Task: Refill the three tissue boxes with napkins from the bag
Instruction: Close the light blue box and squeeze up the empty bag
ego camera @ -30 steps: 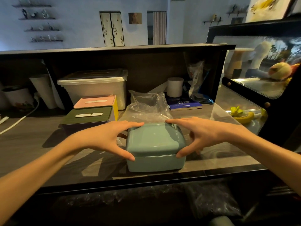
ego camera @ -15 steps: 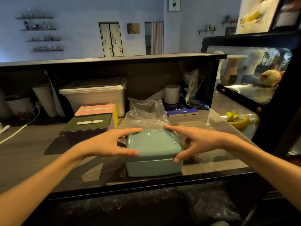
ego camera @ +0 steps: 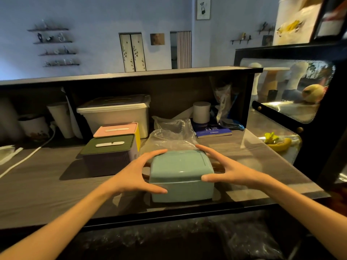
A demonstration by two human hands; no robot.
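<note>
A teal tissue box point(ego camera: 181, 177) with a rounded lid sits near the front edge of the dark wooden counter point(ego camera: 47, 184). My left hand point(ego camera: 135, 173) grips its left side, thumb on the front corner and fingers along the back. My right hand point(ego camera: 223, 171) grips the right side the same way. Behind the box lies a clear plastic bag point(ego camera: 172, 134), crumpled; its contents are hard to make out. Left of it stand a purple box with a green lid point(ego camera: 109, 154) and, behind that, a yellow box with a pink lid point(ego camera: 120, 128), both lids closed.
A large white lidded tub point(ego camera: 116, 113) stands at the back under the upper shelf. A paper roll point(ego camera: 201, 111) and a blue book point(ego camera: 214, 131) are at the back right. A glass display case point(ego camera: 281, 128) bounds the right side. A white cable point(ego camera: 28, 156) crosses the left counter.
Both hands stay on the teal box's lid, shifting slightly. The view has tilted up a little, so the box sits lower in frame.
</note>
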